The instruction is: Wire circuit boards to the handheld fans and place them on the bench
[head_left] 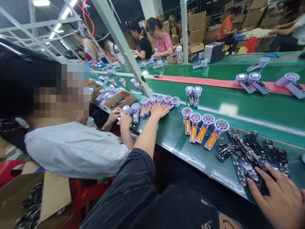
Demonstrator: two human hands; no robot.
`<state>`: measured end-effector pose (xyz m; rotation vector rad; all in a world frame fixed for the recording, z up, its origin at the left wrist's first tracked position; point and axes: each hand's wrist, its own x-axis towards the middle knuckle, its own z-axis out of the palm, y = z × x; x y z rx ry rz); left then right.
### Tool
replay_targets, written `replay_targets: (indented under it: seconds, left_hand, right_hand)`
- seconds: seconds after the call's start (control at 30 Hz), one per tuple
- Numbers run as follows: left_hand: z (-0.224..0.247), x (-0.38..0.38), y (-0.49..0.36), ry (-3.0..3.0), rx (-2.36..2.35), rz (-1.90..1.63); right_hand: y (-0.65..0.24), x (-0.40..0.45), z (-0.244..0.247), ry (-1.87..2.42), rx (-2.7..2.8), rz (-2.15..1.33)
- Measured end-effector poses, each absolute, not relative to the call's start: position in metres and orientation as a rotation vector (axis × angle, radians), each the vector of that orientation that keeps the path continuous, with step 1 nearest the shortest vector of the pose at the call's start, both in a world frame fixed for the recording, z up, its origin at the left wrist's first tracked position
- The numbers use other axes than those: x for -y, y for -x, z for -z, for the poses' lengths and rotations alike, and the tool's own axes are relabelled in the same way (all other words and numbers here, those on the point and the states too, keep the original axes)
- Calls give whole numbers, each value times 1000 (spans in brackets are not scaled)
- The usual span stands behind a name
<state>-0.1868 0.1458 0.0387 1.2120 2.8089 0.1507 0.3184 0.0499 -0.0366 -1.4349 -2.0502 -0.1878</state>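
The left hand [159,111] is reaching onto the row of lavender units [175,101] on the worktop [168,135], its grip unclear, while the right hand [280,195], fingers apart, is touching the piled circuit boards [245,154] there.

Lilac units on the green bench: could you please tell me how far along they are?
Several units look board-fitted. The left hand is at an orange-celled row; the right hand touches loose boards. Four nearer units, orange cells exposed, apparently await boards.
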Motion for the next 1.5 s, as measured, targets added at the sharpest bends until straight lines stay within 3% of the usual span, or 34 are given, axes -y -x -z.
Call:
replay_targets:
  seconds: [0.7, 0.97, 1.23, 1.33, 1.5]
  left_hand:
    - [-24, -82, 142, -1207, -2957, -248]
    - [-54, -63, 140, -1342, -2897, -263]
    - [-85, -136, 122, -1921, -2530, -36]
    - [-81, -173, 129, -1920, -2364, 212]
    - [-80, -185, 139, -1855, -2375, 245]
  right_hand:
    - [-314, -43, 21, 1415, 2144, 293]
    - [-314, -45, 19, 1377, 2165, 337]
    - [-312, -44, 18, 1392, 2160, 395]
    - [-312, -43, 17, 1383, 2152, 427]
    - [-311, -41, 17, 1393, 2153, 436]
